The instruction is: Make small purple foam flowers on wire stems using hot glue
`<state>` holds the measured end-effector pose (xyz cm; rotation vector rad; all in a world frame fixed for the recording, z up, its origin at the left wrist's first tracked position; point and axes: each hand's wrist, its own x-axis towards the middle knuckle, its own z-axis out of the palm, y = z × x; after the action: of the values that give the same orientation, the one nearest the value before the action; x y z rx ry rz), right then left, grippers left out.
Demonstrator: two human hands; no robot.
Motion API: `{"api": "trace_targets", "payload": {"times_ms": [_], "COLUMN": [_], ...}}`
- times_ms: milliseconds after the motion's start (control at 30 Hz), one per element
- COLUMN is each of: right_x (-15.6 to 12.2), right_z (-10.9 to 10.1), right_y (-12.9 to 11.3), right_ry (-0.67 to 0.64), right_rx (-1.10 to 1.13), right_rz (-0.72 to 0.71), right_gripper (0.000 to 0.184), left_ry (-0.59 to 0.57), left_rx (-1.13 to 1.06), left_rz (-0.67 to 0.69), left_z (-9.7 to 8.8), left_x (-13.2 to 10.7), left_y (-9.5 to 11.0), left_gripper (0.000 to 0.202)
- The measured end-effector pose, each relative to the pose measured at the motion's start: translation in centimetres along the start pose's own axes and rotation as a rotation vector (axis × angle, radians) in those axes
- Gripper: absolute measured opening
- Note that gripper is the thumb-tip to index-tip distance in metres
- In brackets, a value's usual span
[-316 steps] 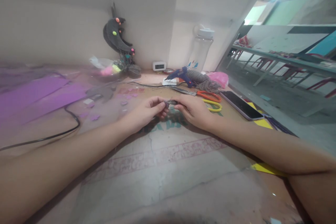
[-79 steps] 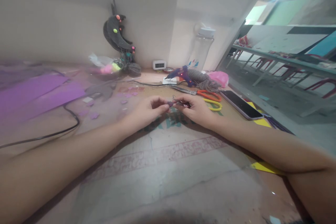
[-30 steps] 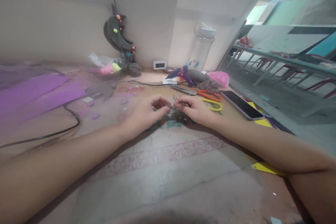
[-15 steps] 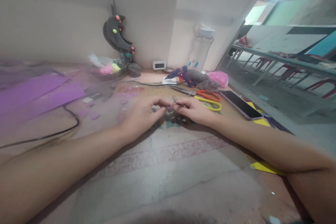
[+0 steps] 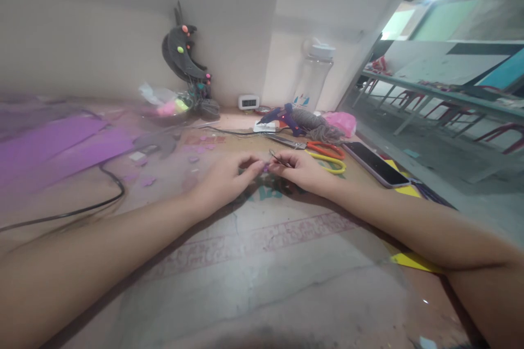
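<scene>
Head view: both hands meet above the worktop [image 5: 262, 262], the left hand [image 5: 231, 177] pinching a small purple piece [image 5: 266, 167] between thumb and fingers. Touching it too, the right hand [image 5: 307, 173] grasps a thin dark tool [image 5: 279, 158]. Scissors [image 5: 311, 146] with orange and yellow handles lie just beyond, near a phone [image 5: 376, 163].

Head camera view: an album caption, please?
Left hand and right hand meet at a small purple piece near scissors.

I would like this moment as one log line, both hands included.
left hand: pinching small purple piece | right hand: holding thin dark item | nearby: scissors, glue gun, phone
</scene>
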<state>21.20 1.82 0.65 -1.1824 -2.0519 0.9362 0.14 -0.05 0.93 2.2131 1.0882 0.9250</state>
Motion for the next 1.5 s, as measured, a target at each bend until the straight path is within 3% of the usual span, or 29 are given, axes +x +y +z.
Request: {"api": "trace_targets", "payload": {"times_ms": [167,367,667,1000,1500], "right_x": [0.0,0.2,0.0,-0.1,-0.1], "right_z": [0.0,-0.4,-0.7,-0.8,-0.8], "right_y": [-0.3,0.2,0.4,0.1,0.2], "right_ry": [0.063,0.171,0.17,0.223,0.219], "right_rx": [-0.079,-0.232,-0.573,-0.742,-0.708], "right_rz": [-0.081,-0.303,-0.461,-0.482,-0.482], "right_gripper": [0.028,0.031,0.033,0.034,0.033], "left_ry": [-0.006,0.027,0.086,0.091,0.054], "left_rx": [-0.064,-0.246,-0.243,-0.23,-0.217], "left_rz": [-0.097,-0.233,-0.172,-0.21,-0.235], "left_z": [0.1,-0.1,-0.1,0.1,0.0], "left_x": [0.3,0.8,0.9,0.8,0.7], "left_y": [0.0,-0.7,-0.9,-0.9,-0.7], "left_gripper": [0.028,0.033,0.03,0.031,0.033]}}
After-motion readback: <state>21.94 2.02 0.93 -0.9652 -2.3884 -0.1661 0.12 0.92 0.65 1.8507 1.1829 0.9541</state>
